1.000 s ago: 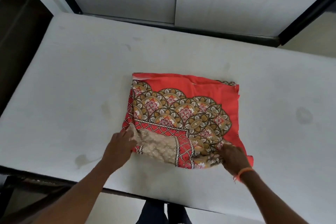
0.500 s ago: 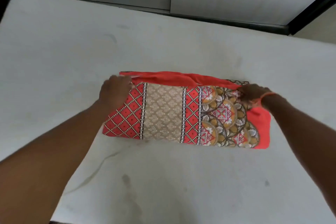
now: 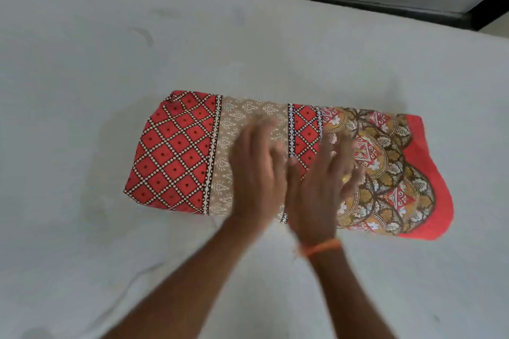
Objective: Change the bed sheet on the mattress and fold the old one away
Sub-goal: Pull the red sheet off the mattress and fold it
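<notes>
The folded sheet [image 3: 286,162] lay as a long packet across the middle of the bare mattress [image 3: 82,91]. The left hand [image 3: 254,173] rested flat on its beige band, fingers straight and gripping nothing. Just beside it, the right hand [image 3: 322,184] was spread over the floral part, blurred, apparently also holding nothing. Uneven pressing could probably have shifted the layers, and the loose red right edge might have slipped open.

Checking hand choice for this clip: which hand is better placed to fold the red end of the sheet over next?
Probably the right hand. It lies flat on the sheet nearest the plain red end, while the left hand sits nearer the middle, placed to pin the bundle.
</notes>
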